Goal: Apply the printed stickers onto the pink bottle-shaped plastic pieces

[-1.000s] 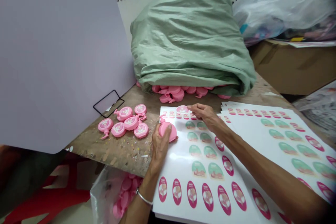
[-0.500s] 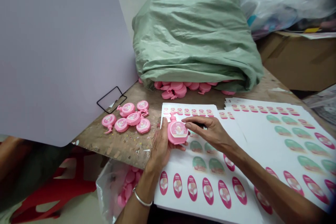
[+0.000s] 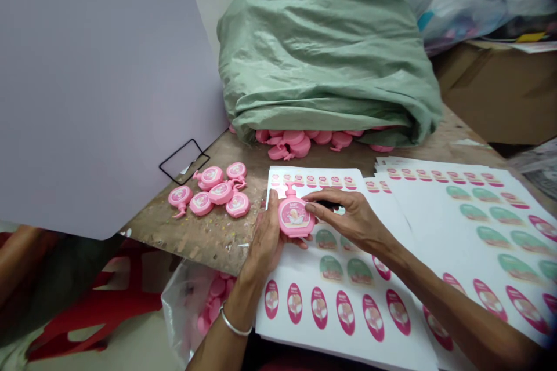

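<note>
Fingers of the right hand [image 3: 354, 217] lie extended and pressed together against the right edge of a pink bottle-shaped plastic piece [image 3: 296, 225]; the thumb is hidden, so a pinch cannot be confirmed. The left hand [image 3: 263, 246] cradles the piece from behind, its thumb upright along the left side and its fingertips showing beneath. The piece is held just above the near sheet of oval stickers [image 3: 304, 330], close to that sheet's top left corner and near the bench [image 3: 204, 237] edge.

Risks noted: a slip of the left hand's grip could drop the piece onto the sheet, and uneven finger pressure could crease or shift the printed oval label [image 3: 295, 214]. Loose pieces near the bench edge could also fall if knocked by a forearm.

Condition: the piece has a nozzle-like pump top pointing away from the person. Its label appears smooth and roughly centred, with no visible lifting, though the right fingers cover part of the surrounding edge. Six similar labelled pieces [image 3: 221, 192] lie grouped on the bench to the left.
</note>
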Tool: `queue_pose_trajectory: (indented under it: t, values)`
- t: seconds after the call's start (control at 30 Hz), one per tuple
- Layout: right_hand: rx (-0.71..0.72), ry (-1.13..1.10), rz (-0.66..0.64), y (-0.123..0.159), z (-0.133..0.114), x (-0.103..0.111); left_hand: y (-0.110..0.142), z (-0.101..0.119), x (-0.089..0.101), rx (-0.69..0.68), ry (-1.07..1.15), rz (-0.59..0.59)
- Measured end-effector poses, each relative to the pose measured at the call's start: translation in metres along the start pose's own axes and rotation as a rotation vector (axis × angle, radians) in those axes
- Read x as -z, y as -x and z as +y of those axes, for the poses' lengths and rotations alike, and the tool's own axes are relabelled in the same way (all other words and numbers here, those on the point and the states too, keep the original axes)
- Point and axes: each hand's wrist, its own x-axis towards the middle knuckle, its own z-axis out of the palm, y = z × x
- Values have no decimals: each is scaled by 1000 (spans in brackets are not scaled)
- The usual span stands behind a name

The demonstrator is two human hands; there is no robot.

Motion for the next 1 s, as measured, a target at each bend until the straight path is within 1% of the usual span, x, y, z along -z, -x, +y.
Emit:
queue_pose_trajectory:
  t: [0.13,0.33,0.7,0.8,0.9,1.0]
  values:
    - [-2,-2,1,0,1,0,1,0,0,-6,5,18]
    - [-21,-17,-3,-1,2,-1,1,2,-1,-4,9,-16]
    - [1,25,-15,0,3,0,3,2,1,-34,13,-64]
    - [12,20,-7,0,3,0,5,2,2,-49,-33,-57]
    - [31,23,-3,-1,2,0,5,1,3,-94,-109,-88]
    - [94,82,-21,0,-1,1,5,1,4,-116,-152,-117]
